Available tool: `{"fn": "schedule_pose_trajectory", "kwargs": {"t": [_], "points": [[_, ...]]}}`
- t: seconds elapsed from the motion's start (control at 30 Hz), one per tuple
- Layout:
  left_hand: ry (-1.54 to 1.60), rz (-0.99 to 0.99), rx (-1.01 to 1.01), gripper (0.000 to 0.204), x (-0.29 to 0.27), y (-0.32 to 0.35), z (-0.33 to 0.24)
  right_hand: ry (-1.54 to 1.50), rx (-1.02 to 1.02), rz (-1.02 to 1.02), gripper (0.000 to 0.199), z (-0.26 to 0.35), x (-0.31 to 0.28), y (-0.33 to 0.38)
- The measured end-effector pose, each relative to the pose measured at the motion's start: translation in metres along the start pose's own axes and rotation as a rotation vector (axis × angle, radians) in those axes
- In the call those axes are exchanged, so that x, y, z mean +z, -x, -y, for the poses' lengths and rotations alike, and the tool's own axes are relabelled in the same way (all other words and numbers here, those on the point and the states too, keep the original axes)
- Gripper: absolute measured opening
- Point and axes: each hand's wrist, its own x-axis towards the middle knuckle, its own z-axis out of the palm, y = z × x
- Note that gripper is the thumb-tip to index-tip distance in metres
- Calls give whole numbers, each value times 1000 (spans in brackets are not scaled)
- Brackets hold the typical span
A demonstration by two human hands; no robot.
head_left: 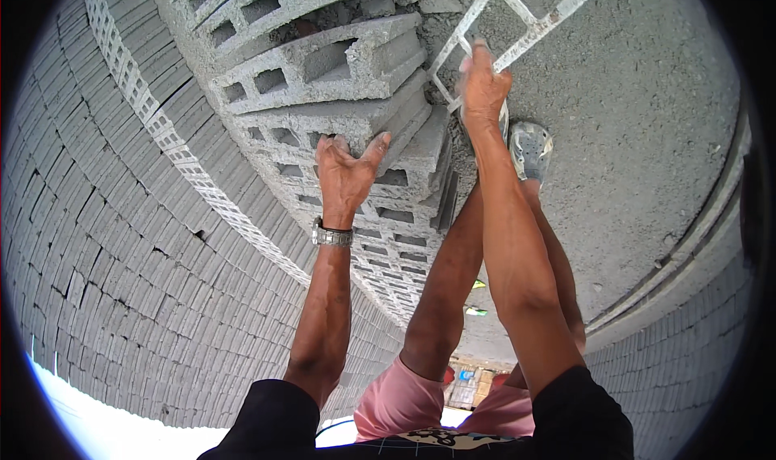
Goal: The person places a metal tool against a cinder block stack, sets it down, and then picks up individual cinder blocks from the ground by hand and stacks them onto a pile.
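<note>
Left hand spread flat against hollow concrete block in the stack beside the block wall, right hand clamped around white metal frame, apparently for support.

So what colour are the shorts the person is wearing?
Pink; the shorts show at the bottom of the head view.

Both hands reach forward: left hand open, right hand clenched.
</note>
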Motion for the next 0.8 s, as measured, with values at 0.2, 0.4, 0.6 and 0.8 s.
{"fn": "schedule_pose_trajectory", "kwargs": {"t": [0.2,0.4,0.6,0.8], "points": [[47,191,147,61,-27,-3,-36,-182,36,-183,38,50,-71,7],[-147,-360,293,59,-51,-57,-74,-112,7,-242,37,84,-80,-2],[-100,53,-27,71,-8,-109,-82,-147,-8,-94,42,85,-22,7],[214,94,-99,71,-31,-92,-60,-44,-182,51,30,109,-7,2]]}}
